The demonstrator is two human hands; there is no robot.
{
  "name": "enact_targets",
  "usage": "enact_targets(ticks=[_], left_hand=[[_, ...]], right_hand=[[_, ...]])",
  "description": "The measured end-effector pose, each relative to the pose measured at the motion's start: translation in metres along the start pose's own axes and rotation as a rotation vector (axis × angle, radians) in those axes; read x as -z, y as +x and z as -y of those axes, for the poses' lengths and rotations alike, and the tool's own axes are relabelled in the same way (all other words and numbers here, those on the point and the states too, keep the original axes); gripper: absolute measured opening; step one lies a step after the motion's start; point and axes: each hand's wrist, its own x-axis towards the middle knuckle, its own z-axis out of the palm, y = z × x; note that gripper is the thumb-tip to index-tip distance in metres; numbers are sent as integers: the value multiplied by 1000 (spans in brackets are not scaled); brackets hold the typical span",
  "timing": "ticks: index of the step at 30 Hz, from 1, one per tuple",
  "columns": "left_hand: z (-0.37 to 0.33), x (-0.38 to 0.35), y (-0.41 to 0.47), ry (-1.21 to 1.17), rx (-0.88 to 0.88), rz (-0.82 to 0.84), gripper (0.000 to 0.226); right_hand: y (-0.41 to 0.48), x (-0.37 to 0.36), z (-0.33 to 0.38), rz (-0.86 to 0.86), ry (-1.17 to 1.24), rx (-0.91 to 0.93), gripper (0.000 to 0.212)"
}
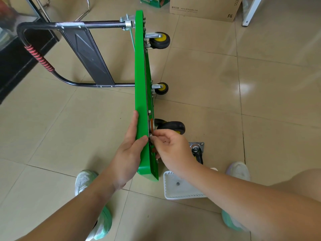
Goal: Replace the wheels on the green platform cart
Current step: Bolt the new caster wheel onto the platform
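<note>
From the head camera, you see the green platform cart [139, 84] standing on its long edge on the tiled floor [260, 101], its deck upright and running away from you. Its black handle [40, 54] sticks out to the left, and the underside faces right. Three casters sit on that underside. The far caster [159, 40] and the middle caster [161, 88] both have yellow hubs. The near caster [172, 126] is just above your right hand [172, 146].

Your left hand [129, 153] holds the cart near its close end. The palm and fingers [135, 119] lie flat along the top face of the deck and the thumb hooks over the edge, so the deck is clamped between them. Your right hand reaches in at the underside. Its fingers are curled and gathered, and the tips pinch a small metal fastener [150, 136] against the underside, right beside your left thumb.

On the floor just right of the cart's near end, a loose caster [197, 151] lies with its silver mounting plate turned up, partly hidden behind your right wrist. Nearer to you sits a white basket [173, 193] with a single nut [177, 183] in it. Your left shoe [84, 181] and right shoe [238, 171] stand on either side. A cardboard box [205, 7] rests on the floor well beyond the cart.
</note>
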Motion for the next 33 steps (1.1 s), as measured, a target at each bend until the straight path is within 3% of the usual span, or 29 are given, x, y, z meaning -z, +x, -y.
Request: enact_targets(ticks=[3,9,17,22,28,33], left_hand=[[-1,0,-1,-6,-4,-4,75],[-1,-3,-4,36,0,-8,67],[0,-2,-2,51,-5,-12,68],[1,2,1,93,-22,-48,71],[5,9,7,80,-33,-48,70],[14,6,6,90,-78,-56,69]], right_hand=[[2,1,-7,13,-41,72,13],[8,1,-16,23,-395,379,20],[8,3,-13,0,-345,359,15],[-1,28,-26,-13,-300,260,17],[-17,92,-108,147,-717,-28,13],[-8,101,-191,231,-936,-228,17]])
